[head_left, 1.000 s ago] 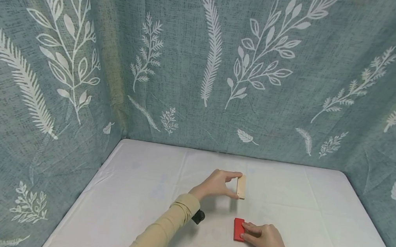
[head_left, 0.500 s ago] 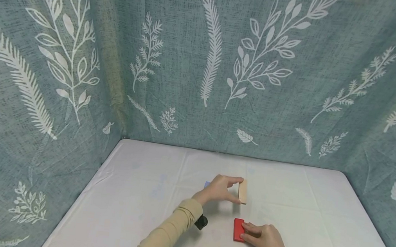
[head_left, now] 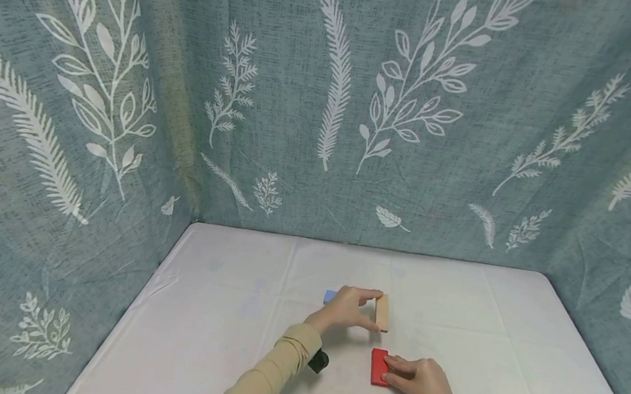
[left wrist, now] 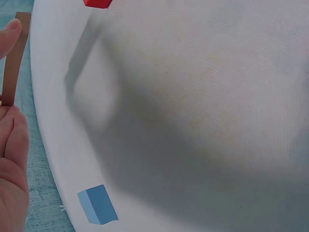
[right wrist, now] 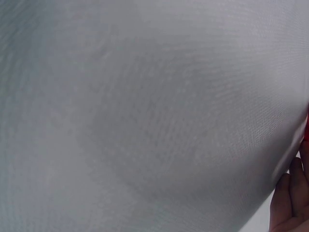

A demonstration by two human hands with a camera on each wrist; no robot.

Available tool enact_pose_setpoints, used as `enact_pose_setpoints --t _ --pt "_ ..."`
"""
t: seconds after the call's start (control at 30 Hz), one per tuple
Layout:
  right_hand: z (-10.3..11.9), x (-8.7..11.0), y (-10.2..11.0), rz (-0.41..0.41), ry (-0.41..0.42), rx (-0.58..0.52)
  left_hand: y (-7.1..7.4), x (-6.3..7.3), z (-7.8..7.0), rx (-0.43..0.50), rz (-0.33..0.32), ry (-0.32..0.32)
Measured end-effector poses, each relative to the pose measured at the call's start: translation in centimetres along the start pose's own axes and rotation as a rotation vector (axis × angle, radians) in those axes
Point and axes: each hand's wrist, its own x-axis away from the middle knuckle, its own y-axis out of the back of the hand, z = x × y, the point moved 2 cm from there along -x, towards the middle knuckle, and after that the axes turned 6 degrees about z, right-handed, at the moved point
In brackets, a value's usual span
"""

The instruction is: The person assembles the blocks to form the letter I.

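In the head view my left hand (head_left: 346, 307) pinches a plain wooden block (head_left: 381, 313) by its two ends, thumb at the near end and fingers at the far end. The left wrist view shows this wooden block (left wrist: 15, 60) raised over the table, with its shadow falling on the cloth. Nearer to me, my right hand (head_left: 424, 382) holds the right edge of a flat red block (head_left: 379, 367) that lies on the cloth. Only the fingers of the right hand (right wrist: 292, 198) and a sliver of red show in the right wrist view.
A small blue block (left wrist: 99, 205) lies on the white tablecloth (head_left: 461, 335), partly hidden behind my left hand in the head view. A leaf-patterned green curtain (head_left: 295, 107) stands round the table's back and sides. A black wrist camera (head_left: 318, 361) sits under the left cuff.
My left hand has come nearer with the wooden block, toward the red block, and the blue block has come into sight behind it. The right hand stays on the red block.
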Motion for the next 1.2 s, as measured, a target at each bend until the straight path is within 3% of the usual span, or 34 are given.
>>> enact_pose_setpoints --t 0.3,1.2 --pt "0.2 0.0 0.1 0.002 -0.029 -0.004 -0.6 0.0 0.3 -0.023 0.001 0.000" --pt "0.0 0.1 0.1 -0.022 0.028 -0.009 -2.7 -0.1 1.3 -0.092 0.010 -0.006"
